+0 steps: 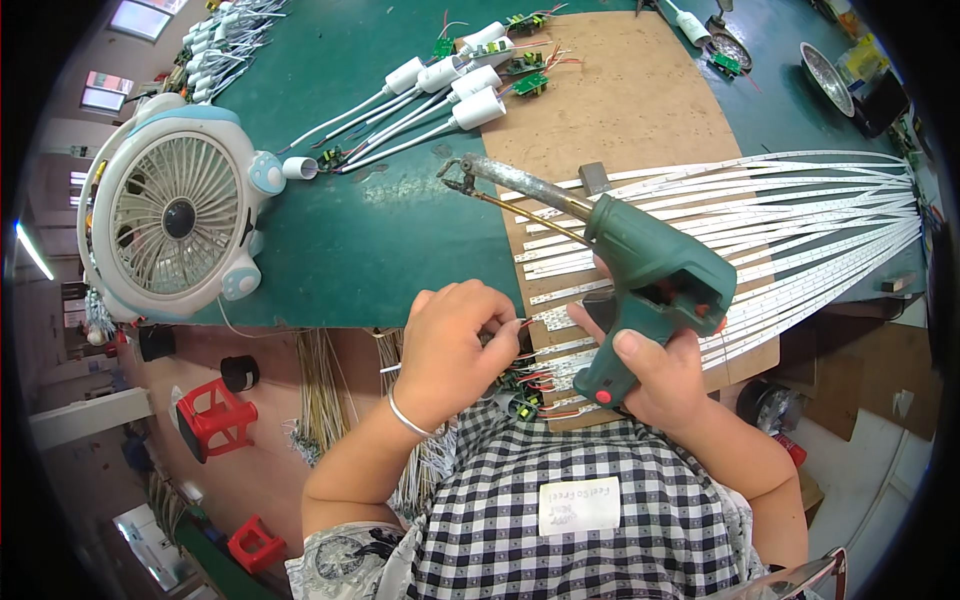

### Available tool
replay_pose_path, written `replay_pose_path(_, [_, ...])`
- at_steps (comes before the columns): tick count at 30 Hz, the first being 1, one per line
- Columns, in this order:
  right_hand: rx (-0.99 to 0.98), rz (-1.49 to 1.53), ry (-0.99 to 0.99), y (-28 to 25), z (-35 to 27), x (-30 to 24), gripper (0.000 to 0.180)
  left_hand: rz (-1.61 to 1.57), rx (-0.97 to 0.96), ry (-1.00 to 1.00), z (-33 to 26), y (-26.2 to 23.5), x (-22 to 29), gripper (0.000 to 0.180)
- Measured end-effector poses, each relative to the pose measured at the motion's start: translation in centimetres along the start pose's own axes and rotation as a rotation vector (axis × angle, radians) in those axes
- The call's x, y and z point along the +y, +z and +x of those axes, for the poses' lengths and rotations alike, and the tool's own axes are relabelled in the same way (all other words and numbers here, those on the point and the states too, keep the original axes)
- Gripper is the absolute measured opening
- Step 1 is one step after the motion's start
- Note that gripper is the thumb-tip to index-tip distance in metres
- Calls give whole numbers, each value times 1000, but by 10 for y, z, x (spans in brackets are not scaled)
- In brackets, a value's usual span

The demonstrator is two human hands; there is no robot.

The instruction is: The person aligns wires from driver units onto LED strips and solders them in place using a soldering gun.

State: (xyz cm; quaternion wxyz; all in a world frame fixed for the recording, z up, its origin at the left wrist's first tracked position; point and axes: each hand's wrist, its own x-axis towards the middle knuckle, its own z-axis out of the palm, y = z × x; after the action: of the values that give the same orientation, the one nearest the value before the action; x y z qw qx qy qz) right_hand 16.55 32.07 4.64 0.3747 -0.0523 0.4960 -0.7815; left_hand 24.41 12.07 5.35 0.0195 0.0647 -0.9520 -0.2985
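Note:
My right hand (665, 380) is wrapped around the handle of a green soldering gun (655, 255). The gun's metal barrel and thin brass feed tube point up and left, above the board. Thumb and fingers of my left hand (450, 340) are pinched together on a thin red wire (526, 322) at the left ends of the strips. Many white LED strips (820, 225) lie fanned out on a brown board (620, 90), under the gun. Small circuit boards (520, 398) with red wires sit by the nearest strip ends, close to my left hand and partly hidden.
A white and blue fan (178, 218) stands at the left of the green table (390, 230). White lamp sockets (478, 108) with cables and circuit boards lie at the back. A dark metal block (594, 178) rests on the strips. A metal dish (826, 78) is far right.

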Motion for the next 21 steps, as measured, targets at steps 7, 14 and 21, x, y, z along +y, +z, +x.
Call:
replay_pose_path(7, [-16,-12,-1,-3,-1,4,69,-123,106,25,0,7,2,10])
replay_pose_path(14, [-19,-20,-12,-4,1,6,67,-35,233,98,6,20,-1,14])
replay_pose_path(21, [15,-30,-52,-6,0,10,49,76,224,177,6,21,3,16])
